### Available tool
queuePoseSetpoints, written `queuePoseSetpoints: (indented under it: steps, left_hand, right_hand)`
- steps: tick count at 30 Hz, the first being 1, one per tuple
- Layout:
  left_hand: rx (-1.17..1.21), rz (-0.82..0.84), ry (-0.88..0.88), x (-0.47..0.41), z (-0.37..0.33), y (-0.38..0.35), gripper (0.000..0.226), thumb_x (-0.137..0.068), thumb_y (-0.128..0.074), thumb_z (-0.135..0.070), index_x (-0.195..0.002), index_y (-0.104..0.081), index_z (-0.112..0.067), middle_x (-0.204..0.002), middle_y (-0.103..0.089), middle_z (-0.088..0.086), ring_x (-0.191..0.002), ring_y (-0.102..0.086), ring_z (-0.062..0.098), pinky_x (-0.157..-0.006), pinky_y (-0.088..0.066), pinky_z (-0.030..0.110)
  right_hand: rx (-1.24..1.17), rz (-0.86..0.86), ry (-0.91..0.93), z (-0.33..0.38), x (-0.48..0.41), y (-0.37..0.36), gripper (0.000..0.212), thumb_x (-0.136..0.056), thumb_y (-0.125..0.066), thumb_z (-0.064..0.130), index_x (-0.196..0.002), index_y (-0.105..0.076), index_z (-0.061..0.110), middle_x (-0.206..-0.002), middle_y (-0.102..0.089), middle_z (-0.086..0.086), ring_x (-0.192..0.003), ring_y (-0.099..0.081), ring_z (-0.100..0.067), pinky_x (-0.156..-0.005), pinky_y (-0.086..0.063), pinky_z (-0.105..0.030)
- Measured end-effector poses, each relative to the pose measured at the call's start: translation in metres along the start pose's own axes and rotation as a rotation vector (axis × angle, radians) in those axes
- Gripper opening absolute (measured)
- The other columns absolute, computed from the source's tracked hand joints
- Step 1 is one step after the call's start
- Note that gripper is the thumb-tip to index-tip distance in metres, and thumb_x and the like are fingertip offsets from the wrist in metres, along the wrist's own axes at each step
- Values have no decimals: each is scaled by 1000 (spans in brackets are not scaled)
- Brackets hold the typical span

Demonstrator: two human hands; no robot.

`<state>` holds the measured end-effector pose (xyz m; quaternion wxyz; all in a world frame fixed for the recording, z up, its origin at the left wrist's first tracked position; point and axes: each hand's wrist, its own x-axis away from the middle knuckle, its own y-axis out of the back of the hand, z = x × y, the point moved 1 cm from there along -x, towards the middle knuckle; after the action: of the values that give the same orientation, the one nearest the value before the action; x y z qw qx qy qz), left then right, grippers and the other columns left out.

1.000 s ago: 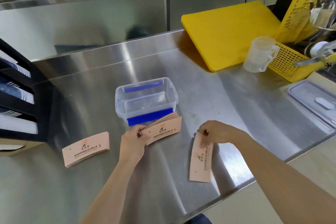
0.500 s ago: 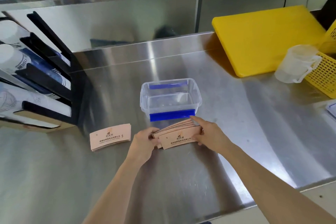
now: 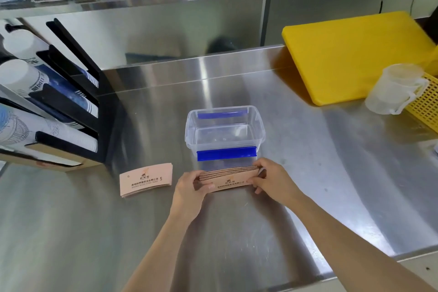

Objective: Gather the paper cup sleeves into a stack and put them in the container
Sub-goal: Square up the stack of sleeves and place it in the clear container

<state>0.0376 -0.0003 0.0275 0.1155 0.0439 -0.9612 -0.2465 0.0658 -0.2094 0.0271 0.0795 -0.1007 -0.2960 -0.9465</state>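
Note:
A stack of several pink paper cup sleeves (image 3: 228,177) stands on its long edge on the steel counter, just in front of the container. My left hand (image 3: 189,188) grips its left end and my right hand (image 3: 272,179) grips its right end. The clear plastic container (image 3: 224,131) with blue clips sits open and holds nothing, right behind the stack. A second small pile of sleeves (image 3: 145,182) lies flat on the counter to the left, untouched.
A black cup dispenser rack (image 3: 71,111) with paper cups stands at the left. A yellow cutting board (image 3: 358,57) leans at the back right, with a plastic measuring jug (image 3: 395,91) and a yellow basket (image 3: 426,102) beside it. The counter's front edge runs at lower right.
My right hand carried the loose sleeve from the counter onto the stack. Both hands now hold the stack by its ends, squared and on edge. The view has shifted left.

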Motion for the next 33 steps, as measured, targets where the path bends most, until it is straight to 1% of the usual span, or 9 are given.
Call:
queuePoseSetpoints:
  steps: [3, 7, 10, 15, 19, 21, 24, 27, 33]
  left_hand:
    - [-20, -24, 15, 1, 3, -2, 20, -78, -68, -16, -97, -66, -11, -90, -55, 2, -78, -54, 13, -69, -40, 20]
    - [69, -40, 60, -2, 7, -3, 7, -76, -70, -14, -81, -69, -18, -90, -60, 7, -79, -60, 22, -77, -47, 29]
    - [130, -40, 92, -2, 10, -3, 20, -76, -69, -9, -69, -65, -27, -90, -65, 16, -70, -60, 20, -77, -47, 32]
    - [173, -85, 121, -3, 14, -1, 19, -75, -70, -9, -66, -66, -25, -84, -59, 5, -72, -57, 19, -74, -46, 28]
    - [190, -149, 59, 1, 12, 12, 17, -76, -69, -9, -66, -65, -22, -82, -59, -2, -74, -55, 12, -66, -43, 13]
    - [265, -167, 67, 2, 12, 25, 22, -77, -67, -6, -67, -66, -26, -76, -67, -7, -74, -58, 13, -69, -45, 10]
    - [328, -239, 53, 5, 10, 50, 32, -76, -64, 1, -68, -68, -30, -68, -71, -15, -75, -61, 14, -76, -48, 22]
    - [381, -357, 51, 10, 12, 77, 28, -78, -63, 4, -77, -65, -24, -76, -67, -6, -74, -61, 12, -70, -49, 16]
    - [355, -488, 156, 9, 33, 124, 13, -76, -69, -11, -86, -71, -18, -85, -73, 6, -80, -67, 21, -84, -50, 34]
  right_hand:
    - [-137, 3, -26, -6, 2, -5, 20, -82, -63, 0, -102, -59, 3, -94, -69, -14, -66, -70, -20, -75, -57, -28]
    - [-267, -2, -28, -8, 3, -6, 20, -81, -62, -5, -99, -67, 3, -99, -66, -17, -68, -67, -20, -79, -58, -31]
    - [-294, -1, -38, -10, 2, -6, 19, -81, -62, -4, -98, -70, 2, -100, -64, -19, -70, -66, -22, -84, -57, -38]
    - [-267, -15, -47, -8, 3, -8, 17, -80, -66, 3, -96, -71, 6, -99, -65, -21, -64, -60, -17, -62, -55, -20]
    - [-208, -10, 17, 10, 3, -11, 21, -84, -62, 7, -104, -67, 8, -88, -63, -2, -64, -54, -7, -47, -42, -4]
    - [-231, 20, 48, 24, 2, -16, 22, -86, -58, 5, -106, -66, 9, -82, -62, 8, -63, -54, -8, -47, -43, -5]
    - [-281, 29, 90, 47, -2, -29, 23, -84, -58, 5, -103, -67, 16, -85, -67, 7, -67, -59, -11, -54, -44, -11]
    - [-345, 59, 71, 70, -8, -49, 17, -84, -62, 10, -97, -65, 20, -87, -70, 4, -72, -63, -11, -58, -47, -17]
    - [-388, 148, -56, 111, -23, -95, 6, -81, -65, 7, -85, -61, 9, -88, -69, -10, -65, -61, -18, -54, -44, -22]
